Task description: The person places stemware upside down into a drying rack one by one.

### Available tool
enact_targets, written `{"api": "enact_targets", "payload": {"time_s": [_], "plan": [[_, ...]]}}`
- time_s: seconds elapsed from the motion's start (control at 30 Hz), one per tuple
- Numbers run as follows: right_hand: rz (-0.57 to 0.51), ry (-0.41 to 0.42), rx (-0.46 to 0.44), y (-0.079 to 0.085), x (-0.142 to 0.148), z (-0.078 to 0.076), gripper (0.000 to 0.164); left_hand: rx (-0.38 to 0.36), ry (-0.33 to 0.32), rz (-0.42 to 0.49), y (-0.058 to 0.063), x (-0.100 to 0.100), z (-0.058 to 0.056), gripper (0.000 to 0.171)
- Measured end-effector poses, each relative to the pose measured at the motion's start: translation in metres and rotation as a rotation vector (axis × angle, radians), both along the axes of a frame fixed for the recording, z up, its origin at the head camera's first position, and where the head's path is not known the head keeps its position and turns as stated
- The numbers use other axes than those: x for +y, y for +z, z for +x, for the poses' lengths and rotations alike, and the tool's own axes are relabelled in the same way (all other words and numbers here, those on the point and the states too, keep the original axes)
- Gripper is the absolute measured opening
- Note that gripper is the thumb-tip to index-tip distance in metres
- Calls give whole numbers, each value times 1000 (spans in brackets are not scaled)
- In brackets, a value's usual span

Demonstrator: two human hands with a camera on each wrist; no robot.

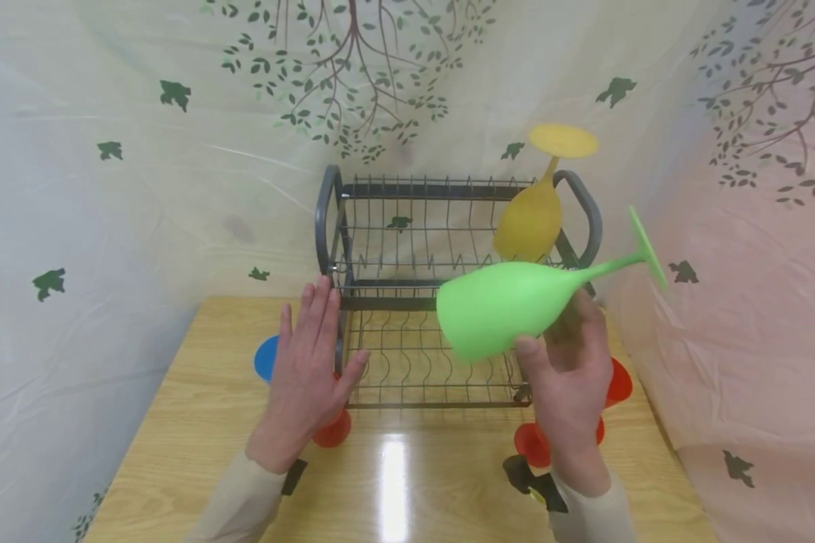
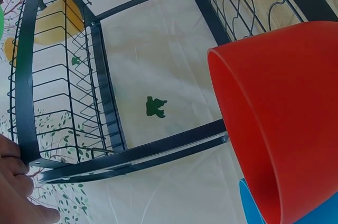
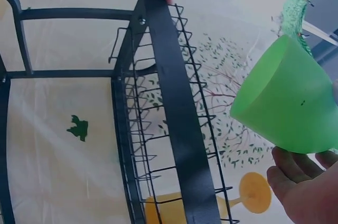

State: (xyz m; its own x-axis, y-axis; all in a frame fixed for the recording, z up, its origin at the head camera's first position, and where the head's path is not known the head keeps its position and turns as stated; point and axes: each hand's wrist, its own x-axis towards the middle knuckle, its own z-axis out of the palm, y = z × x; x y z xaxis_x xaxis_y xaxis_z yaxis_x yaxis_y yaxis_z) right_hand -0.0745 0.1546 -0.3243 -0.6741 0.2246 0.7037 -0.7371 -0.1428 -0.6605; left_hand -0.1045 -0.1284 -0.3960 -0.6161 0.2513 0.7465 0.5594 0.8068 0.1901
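Note:
My right hand (image 1: 573, 385) holds a light green plastic wine glass (image 1: 509, 305) by its bowl, thumb on the near side. The glass lies tilted on its side in the air, its mouth to the left and its foot up to the right, overlapping the front of a dark two-tier dish rack (image 1: 394, 304) in the head view. Straight fingers of my left hand (image 1: 306, 377) rest at the rack's upper front left corner. A yellow wine glass (image 1: 533, 219) leans upside down in the upper tier's right end, foot up.
Left of the rack are a blue cup (image 1: 266, 358) and a red glass (image 1: 333, 430), partly behind my left hand. More red glasses (image 1: 533, 445) lie at the right, partly hidden by my right hand. A patterned curtain (image 1: 143, 188) closes off the back and sides.

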Motion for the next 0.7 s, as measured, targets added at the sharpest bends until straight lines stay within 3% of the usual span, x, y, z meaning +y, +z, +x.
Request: {"api": "enact_targets", "payload": {"time_s": [0.47,0.7], "plan": [[-14,-47,22,26,-2,-19,70,6,-8,7,0,0,0,80],[22,-66,-14,35,-3,-31,68,6,-2,-1,0,0,0,81]]}}
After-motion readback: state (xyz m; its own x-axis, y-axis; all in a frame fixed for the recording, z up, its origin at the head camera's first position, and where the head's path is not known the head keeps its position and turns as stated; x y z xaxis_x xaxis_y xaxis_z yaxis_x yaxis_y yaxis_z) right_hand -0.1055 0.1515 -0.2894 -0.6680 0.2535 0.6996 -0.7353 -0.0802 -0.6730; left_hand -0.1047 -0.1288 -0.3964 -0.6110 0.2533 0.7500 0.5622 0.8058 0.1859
